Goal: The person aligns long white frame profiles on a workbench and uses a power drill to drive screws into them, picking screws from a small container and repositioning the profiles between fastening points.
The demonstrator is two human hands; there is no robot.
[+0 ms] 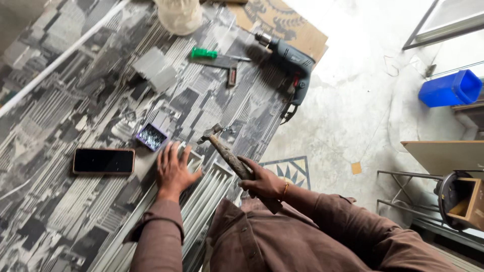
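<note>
My right hand (263, 180) grips the worn wooden handle of a claw hammer (222, 146), whose steel head points up and to the left just above a ribbed pale metal frame piece (209, 186). My left hand (174, 168) lies flat with fingers spread on that frame piece, holding it down on the patterned black-and-white sheet (91, 100). A small purple box of nails or screws (152, 136) sits just beyond my left fingers. Both arms wear brown sleeves.
A black phone (104, 161) lies left of my left hand. Farther off are a grey-blue power drill (291, 60), a green-handled tool (212, 54), a pale bucket (179, 15) and a white rail (60, 58). A blue bin (450, 88) and metal frames (428, 191) stand at right.
</note>
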